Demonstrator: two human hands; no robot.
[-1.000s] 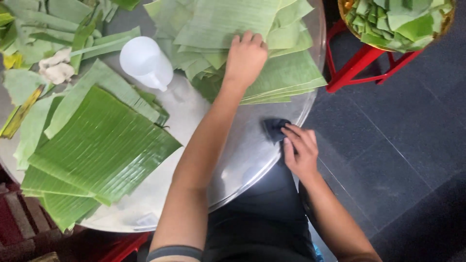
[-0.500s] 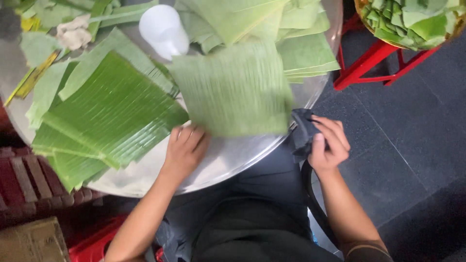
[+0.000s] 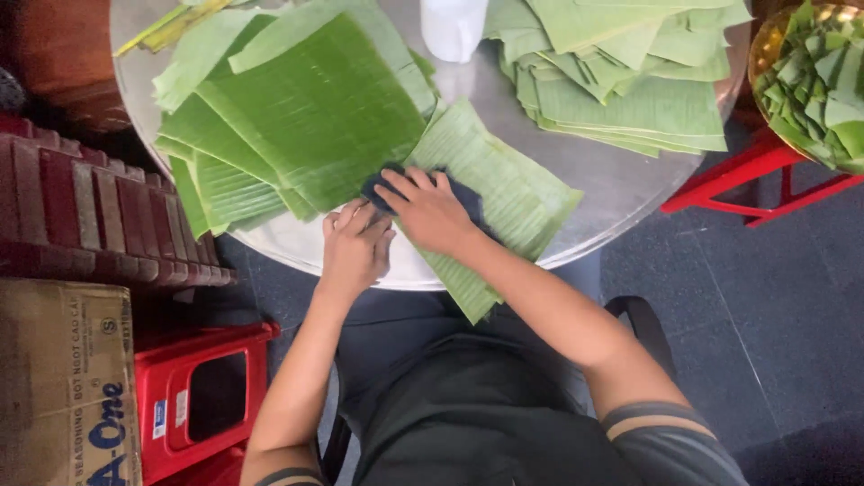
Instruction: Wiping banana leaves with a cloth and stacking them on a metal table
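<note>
far left at 8 o'clock sat a brown cardboard box (image 3: 63, 382), with a red plastic stool (image 3: 202, 396) just beside it and a stack of dark red slatted crates (image 3: 108, 211) above at 9 o'clock. the round metal table (image 3: 621, 184) filled the top of the view. at 11 o'clock on it lay a pile of big dark green banana leaves (image 3: 306, 117), overlapping, with pale leaf strips (image 3: 175, 22) near the far rim.

left hand (image 3: 357, 245) rested at the near table edge, about 7 o'clock from the table's centre, fingers together and bent, fingertips on the near end of the single pale green leaf (image 3: 499, 193) – pinning it flat, not wrapped around anything. right hand (image 3: 427, 209) lay just beside it, palm down, fingers spread a little, pressing a dark cloth (image 3: 463, 193) onto that leaf. the cloth was mostly hidden under the hand – only dark edges showed at the fingertips and past the knuckles. the leaf lay diagonally in front of the person, its near tip hanging over the table edge.

at 12 o'clock stood a white plastic container (image 3: 453, 27), cut off by the frame. at 1 o'clock lay a stack of lighter cut leaves (image 3: 630, 81), well apart from the hands. far right at 2 o'clock a gold-rimmed bowl (image 3: 760, 54) held small folded leaf pieces (image 3: 823, 76), over a red metal stand (image 3: 765, 175).
</note>
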